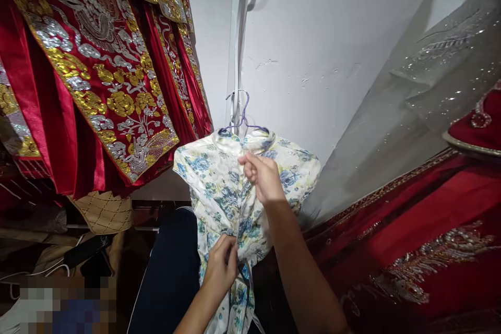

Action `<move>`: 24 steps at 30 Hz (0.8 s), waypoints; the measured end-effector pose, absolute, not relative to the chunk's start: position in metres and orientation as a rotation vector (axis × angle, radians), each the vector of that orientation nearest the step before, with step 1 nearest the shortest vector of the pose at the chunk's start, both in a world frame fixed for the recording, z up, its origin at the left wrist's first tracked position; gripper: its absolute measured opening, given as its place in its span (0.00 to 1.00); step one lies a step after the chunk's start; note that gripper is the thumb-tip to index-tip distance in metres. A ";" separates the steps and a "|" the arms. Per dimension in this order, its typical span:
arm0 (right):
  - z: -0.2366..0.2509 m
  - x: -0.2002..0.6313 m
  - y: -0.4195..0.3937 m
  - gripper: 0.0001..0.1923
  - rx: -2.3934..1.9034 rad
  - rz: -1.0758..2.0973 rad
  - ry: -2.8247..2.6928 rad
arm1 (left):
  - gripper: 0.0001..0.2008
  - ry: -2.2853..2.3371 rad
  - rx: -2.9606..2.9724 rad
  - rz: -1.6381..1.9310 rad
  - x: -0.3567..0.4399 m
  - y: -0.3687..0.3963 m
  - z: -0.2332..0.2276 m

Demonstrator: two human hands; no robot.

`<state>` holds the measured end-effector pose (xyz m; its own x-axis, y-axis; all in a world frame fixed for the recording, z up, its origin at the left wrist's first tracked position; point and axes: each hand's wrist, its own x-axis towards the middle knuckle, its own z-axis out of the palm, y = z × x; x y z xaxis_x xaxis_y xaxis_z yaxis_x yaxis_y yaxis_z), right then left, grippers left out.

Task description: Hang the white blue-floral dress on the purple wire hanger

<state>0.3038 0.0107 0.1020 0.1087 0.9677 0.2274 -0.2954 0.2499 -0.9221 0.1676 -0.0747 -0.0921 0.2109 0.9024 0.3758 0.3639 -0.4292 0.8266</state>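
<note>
A white floral dress (219,193) with blue and yellow blooms hangs on a thin purple hanger (245,124) in front of me. A straight closure line, perhaps a zip, runs down its middle from the collar. My left hand (222,266) pinches the cloth at the lower part of this line, near the waist. Higher up, just below the collar, my right hand (263,176) is closed at the same line, its fingers curled and pressed together. Whatever lies between those fingertips is too small to make out.
Red garments with gold and silver sequins (121,104) hang at the left. Sheer glittering fabric (430,88) and a dark red embroidered garment (430,229) take up the right side. Behind the hanger is a white wall (305,36). A dark-trousered leg (168,266) shows below.
</note>
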 end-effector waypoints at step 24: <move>0.019 0.296 -0.007 0.14 -1.049 0.878 -1.200 | 0.08 1.158 1.873 2.248 0.108 0.019 0.138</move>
